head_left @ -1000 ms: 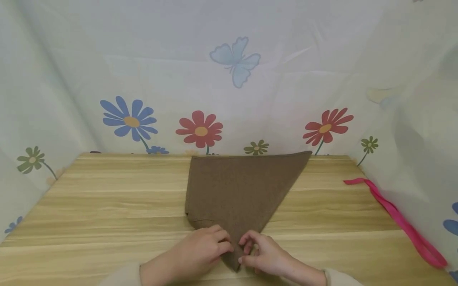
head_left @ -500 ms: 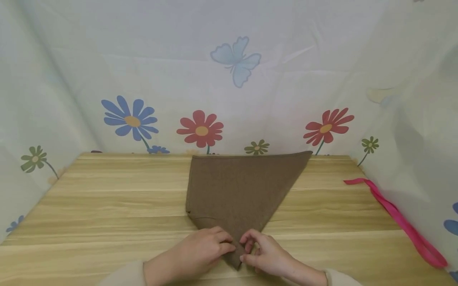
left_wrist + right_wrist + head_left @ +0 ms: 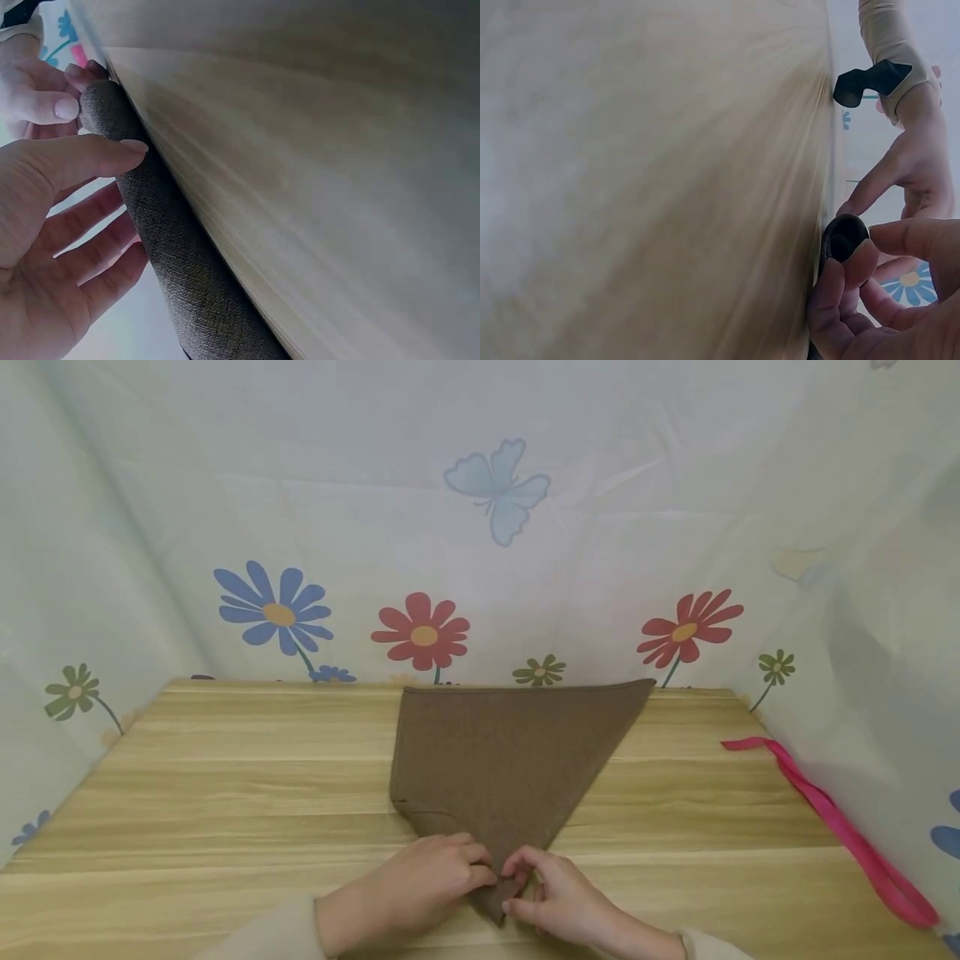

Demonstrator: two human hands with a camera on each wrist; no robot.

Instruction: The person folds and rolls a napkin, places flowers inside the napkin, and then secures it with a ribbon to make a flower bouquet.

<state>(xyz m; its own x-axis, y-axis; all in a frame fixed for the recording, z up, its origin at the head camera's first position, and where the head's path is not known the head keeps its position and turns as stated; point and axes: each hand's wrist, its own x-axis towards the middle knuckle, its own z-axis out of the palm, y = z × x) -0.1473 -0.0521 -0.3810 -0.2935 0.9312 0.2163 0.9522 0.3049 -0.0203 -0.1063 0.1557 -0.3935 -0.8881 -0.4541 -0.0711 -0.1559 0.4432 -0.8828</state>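
My left hand (image 3: pixel 412 889) and right hand (image 3: pixel 558 897) pinch the rolled near end of the brown woven cloth (image 3: pixel 510 760) on the pale wood-grain worktop (image 3: pixel 225 793). I seem to be rolling it; next calls for an even, snug turn.

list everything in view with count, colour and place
cloth: 1, brown, mid-table, near corner rolled
ribbon: 1, pink, table's right edge
table: 1, wood-toned, beneath the cloth
backdrop: count unclear, white, behind and beside table
printed butterfly: 1, light blue, back
printed flowers: several, blue, red, green, low on backdrop
wrist devices: 2, black, at the cuffs
sleeves: 2, cream, at the wrists
left hand: 1, bare, holding the cloth
right hand: 1, bare, pinching the cloth's tip
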